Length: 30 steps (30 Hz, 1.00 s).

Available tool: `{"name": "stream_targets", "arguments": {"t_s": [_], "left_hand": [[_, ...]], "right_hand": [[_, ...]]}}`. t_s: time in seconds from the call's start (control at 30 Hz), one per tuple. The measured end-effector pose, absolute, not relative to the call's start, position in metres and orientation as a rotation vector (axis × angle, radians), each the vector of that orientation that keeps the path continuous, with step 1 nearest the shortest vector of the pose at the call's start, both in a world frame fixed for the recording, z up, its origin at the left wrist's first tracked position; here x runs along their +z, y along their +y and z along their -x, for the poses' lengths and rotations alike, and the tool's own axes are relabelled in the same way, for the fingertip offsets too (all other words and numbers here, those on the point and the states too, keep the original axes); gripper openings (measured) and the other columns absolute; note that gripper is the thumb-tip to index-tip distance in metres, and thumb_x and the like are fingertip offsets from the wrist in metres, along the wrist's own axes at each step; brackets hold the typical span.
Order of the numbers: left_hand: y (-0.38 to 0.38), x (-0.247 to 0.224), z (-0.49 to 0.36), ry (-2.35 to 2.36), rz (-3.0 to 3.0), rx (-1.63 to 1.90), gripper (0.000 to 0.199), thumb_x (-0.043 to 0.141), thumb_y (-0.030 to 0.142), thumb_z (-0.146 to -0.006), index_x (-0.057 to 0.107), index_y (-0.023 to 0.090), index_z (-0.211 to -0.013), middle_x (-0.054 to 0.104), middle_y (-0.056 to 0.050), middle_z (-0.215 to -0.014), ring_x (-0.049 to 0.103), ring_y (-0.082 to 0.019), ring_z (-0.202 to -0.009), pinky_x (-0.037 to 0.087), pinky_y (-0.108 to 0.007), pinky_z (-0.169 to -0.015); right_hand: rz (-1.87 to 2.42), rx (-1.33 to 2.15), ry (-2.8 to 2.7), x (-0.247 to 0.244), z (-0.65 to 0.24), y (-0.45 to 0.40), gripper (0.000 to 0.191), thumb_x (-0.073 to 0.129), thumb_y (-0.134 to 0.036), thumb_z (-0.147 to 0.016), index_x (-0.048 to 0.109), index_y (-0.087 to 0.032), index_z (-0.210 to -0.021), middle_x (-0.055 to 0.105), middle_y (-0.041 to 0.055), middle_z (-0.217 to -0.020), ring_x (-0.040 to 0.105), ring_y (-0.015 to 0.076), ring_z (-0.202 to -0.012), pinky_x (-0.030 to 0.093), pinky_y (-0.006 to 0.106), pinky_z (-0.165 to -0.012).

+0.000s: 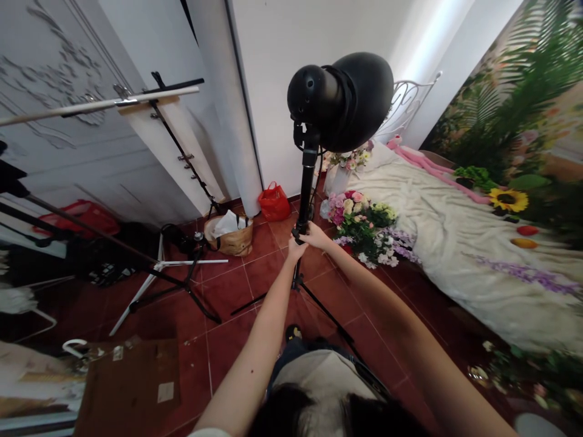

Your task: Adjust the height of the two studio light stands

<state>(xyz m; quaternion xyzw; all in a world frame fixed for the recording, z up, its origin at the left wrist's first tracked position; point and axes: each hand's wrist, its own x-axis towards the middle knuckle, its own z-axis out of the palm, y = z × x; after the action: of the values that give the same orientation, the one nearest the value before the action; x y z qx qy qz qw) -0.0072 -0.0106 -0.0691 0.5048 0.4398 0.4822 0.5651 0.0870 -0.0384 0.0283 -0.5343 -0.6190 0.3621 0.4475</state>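
A black studio light [339, 100] with a round reflector is mounted on top of a black light stand [306, 191], upright in front of me. My left hand [297, 247] grips the stand's pole at a joint or knob partway down. Right beside it, slightly higher, my right hand [315, 235] is closed around the same spot. A black cable runs down along the pole from the light. The stand's tripod legs [325, 309] are spread on the floor below my hands. The fingers of both hands are partly hidden behind the pole and each other.
A bed with a cream blanket [410, 194] fills the right side, with a flower bouquet [364, 224] by its edge. At the left are tripod legs [182, 285], a wicker basket [234, 237], a red bag [274, 203] and a cardboard box [132, 388]. A backdrop crossbar [100, 106] juts in.
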Motion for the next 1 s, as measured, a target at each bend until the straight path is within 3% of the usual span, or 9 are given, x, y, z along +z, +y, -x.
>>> {"name": "stream_targets", "arguments": {"t_s": [0.13,0.27,0.37,0.63,0.83,1.0], "left_hand": [[-0.013,-0.065,0.008,1.015,-1.170,1.127,0.021,0.069,0.010,-0.052,0.061,0.014,-0.071,0.068,-0.006,-0.081,0.063,-0.020,-0.081,0.049,-0.036,-0.082],[-0.015,-0.061,0.010,1.092,-1.194,1.097,0.019,0.067,0.007,-0.051,0.061,0.013,-0.068,0.068,-0.006,-0.078,0.064,-0.020,-0.079,0.050,-0.036,-0.081],[-0.016,-0.059,0.010,1.110,-1.214,1.097,0.017,0.068,0.008,-0.052,0.062,0.014,-0.068,0.068,-0.006,-0.080,0.063,-0.020,-0.078,0.050,-0.037,-0.080],[-0.020,-0.051,0.010,1.113,-1.222,1.067,0.017,0.067,0.007,-0.054,0.062,0.015,-0.068,0.068,-0.004,-0.075,0.062,-0.018,-0.074,0.050,-0.031,-0.075],[-0.018,-0.057,0.009,1.101,-1.250,1.067,0.022,0.064,0.004,-0.053,0.063,0.015,-0.071,0.068,-0.003,-0.077,0.061,-0.017,-0.073,0.050,-0.031,-0.075],[-0.018,-0.060,0.010,1.086,-1.289,1.045,0.019,0.065,0.004,-0.055,0.064,0.015,-0.072,0.068,-0.005,-0.076,0.062,-0.018,-0.075,0.050,-0.032,-0.077]], "right_hand": [[1.289,0.592,-1.852,0.013,-0.107,-0.069,0.068,0.068,-0.033,-0.068,0.043,-0.013,-0.127,0.052,0.0178,-0.128,0.052,0.0282,-0.115,0.042,0.044,-0.098],[1.322,0.451,-1.998,-0.009,-0.119,-0.095,0.064,0.056,-0.039,-0.082,0.034,-0.015,-0.137,0.034,0.0174,-0.144,0.032,0.0278,-0.134,0.029,0.047,-0.109],[1.391,0.474,-1.977,-0.022,-0.118,-0.097,0.055,0.044,-0.041,-0.089,0.035,-0.017,-0.138,0.035,0.0150,-0.145,0.029,0.0255,-0.136,0.029,0.047,-0.110],[1.447,0.594,-1.756,-0.028,-0.113,-0.055,0.042,0.027,-0.038,-0.094,0.048,-0.013,-0.121,0.056,0.0178,-0.121,0.052,0.0233,-0.115,0.038,0.041,-0.101],[1.563,0.655,-1.560,-0.041,-0.108,-0.043,0.033,0.028,-0.036,-0.092,0.053,-0.017,-0.102,0.061,0.0131,-0.103,0.057,0.0208,-0.098,0.042,0.037,-0.091],[1.580,0.700,-1.424,-0.041,-0.107,-0.045,0.027,0.035,-0.038,-0.090,0.051,-0.020,-0.102,0.062,0.0068,-0.095,0.060,0.0179,-0.089,0.045,0.032,-0.083]]}}
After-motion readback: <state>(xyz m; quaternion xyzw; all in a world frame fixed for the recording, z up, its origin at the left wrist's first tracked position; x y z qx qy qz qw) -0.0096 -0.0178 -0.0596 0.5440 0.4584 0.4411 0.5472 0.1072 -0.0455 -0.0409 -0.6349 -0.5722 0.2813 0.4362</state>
